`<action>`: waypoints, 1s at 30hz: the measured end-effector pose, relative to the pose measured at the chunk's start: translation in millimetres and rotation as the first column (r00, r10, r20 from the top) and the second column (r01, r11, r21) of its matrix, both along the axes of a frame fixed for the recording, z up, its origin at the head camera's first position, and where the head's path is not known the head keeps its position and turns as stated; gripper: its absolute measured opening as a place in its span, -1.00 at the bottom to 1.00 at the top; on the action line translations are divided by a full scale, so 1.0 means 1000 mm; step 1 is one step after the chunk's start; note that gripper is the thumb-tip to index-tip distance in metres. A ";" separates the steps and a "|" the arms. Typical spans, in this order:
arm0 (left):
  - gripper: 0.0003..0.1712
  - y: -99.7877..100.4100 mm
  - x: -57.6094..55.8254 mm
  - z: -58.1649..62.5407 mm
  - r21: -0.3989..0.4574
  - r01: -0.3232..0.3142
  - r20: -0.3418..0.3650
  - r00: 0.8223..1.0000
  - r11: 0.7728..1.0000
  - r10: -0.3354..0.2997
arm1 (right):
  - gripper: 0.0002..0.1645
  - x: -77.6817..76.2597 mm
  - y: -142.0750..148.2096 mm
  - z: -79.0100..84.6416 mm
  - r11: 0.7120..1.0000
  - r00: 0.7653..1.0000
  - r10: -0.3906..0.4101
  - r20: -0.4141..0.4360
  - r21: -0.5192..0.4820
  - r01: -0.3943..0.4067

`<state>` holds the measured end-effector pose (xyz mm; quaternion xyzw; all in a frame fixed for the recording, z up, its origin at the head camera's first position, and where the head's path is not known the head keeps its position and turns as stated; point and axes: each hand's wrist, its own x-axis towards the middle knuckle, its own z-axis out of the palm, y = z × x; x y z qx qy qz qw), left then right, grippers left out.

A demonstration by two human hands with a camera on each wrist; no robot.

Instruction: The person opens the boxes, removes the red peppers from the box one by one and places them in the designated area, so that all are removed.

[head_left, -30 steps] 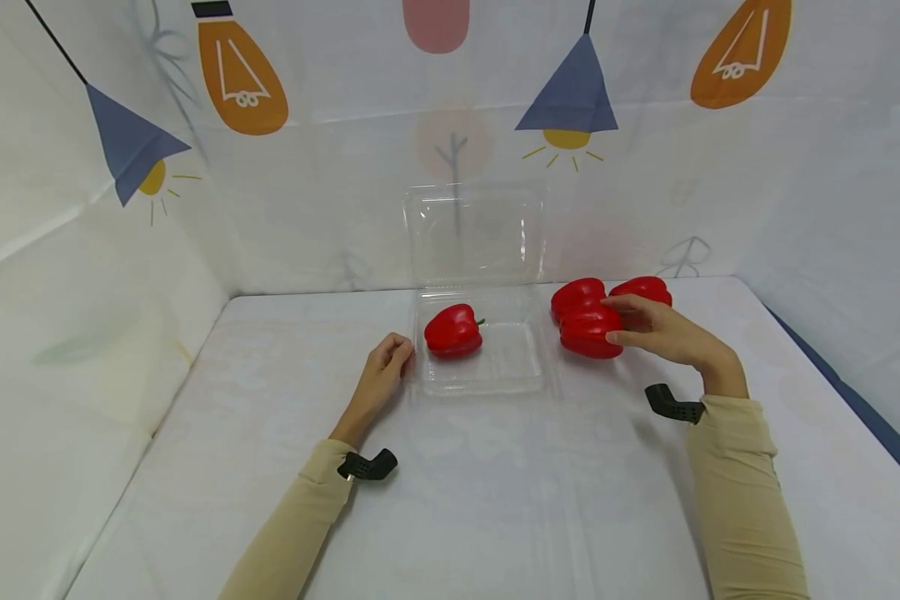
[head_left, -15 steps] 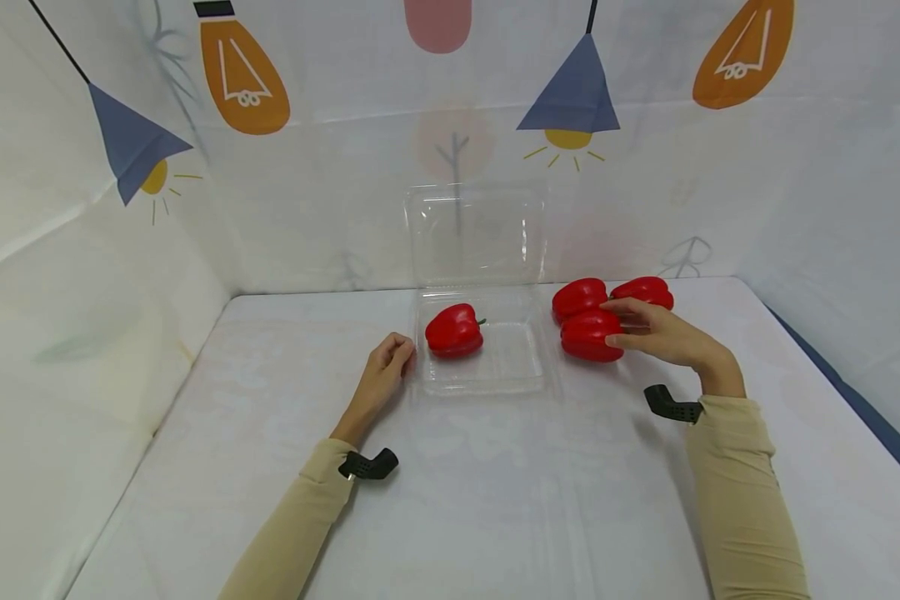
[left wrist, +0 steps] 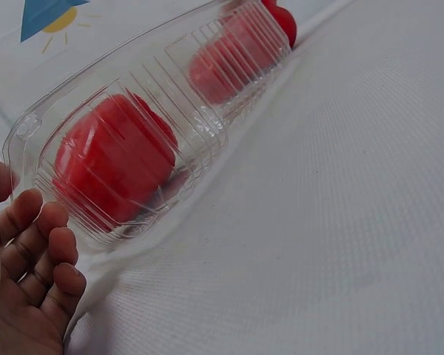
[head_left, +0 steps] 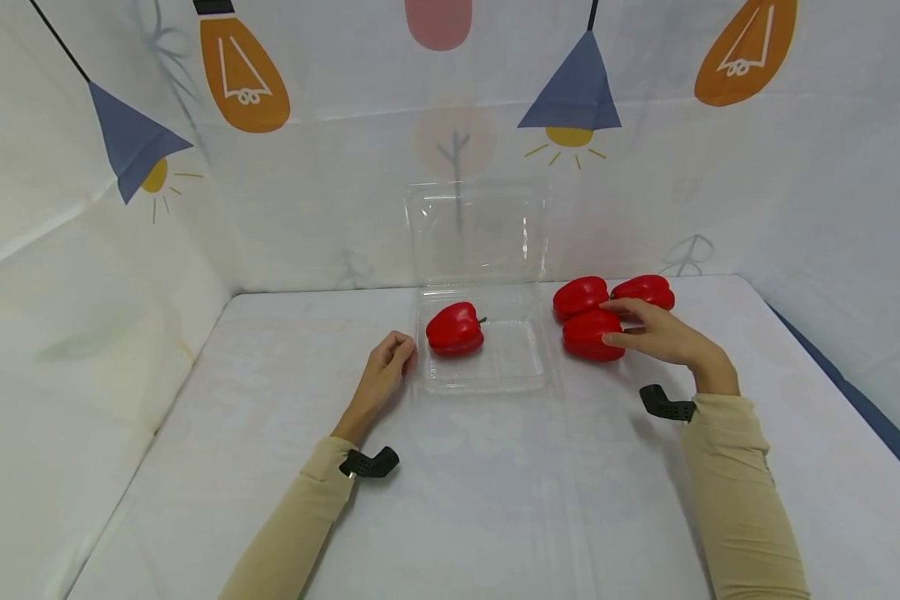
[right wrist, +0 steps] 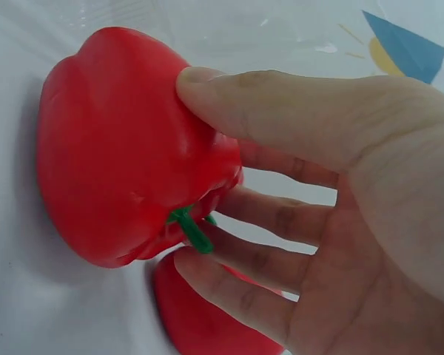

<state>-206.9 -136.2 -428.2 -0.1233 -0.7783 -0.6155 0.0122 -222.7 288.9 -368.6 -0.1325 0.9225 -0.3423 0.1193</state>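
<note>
My right hand (head_left: pixel 663 333) grips the nearest red bell pepper (head_left: pixel 591 336) of three at the right, thumb on one side and fingers on the far side. In the right wrist view the thumb lies on the red skin of this pepper (right wrist: pixel 118 148), beside its green stem (right wrist: pixel 191 229). With thumb and curled fingers, my left hand (head_left: pixel 382 367) pinches the left rim of a clear plastic clamshell container (head_left: pixel 513 358), whose lid stands raised. A single red bell pepper (head_left: pixel 453 329) lies in its left half, seen through the ribbed wall in the left wrist view.
Two more bell peppers, one behind the gripped pepper (head_left: pixel 579 297) and one to its right (head_left: pixel 645 290), sit near the back wall. The raised lid (head_left: pixel 480 233) is close to that printed wall cloth (head_left: pixel 307 208). A white cloth (head_left: pixel 450 500) covers the table.
Both hands stay nearly where they were. The right forearm has shifted slightly left, with the hand still at the same bell pepper.
</note>
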 end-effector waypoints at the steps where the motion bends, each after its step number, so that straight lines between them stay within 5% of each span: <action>1: -0.72 0.000 0.000 0.000 0.001 -0.001 0.001 1.000 1.000 0.001 | -0.20 0.000 -0.001 0.000 1.000 1.000 -0.008 -0.001 0.008 0.008; 30: -0.75 -0.001 0.000 -0.001 -0.015 0.001 -0.009 1.000 1.000 -0.001 | -0.27 0.001 -0.002 0.003 0.999 0.997 -0.050 -0.067 0.013 0.051</action>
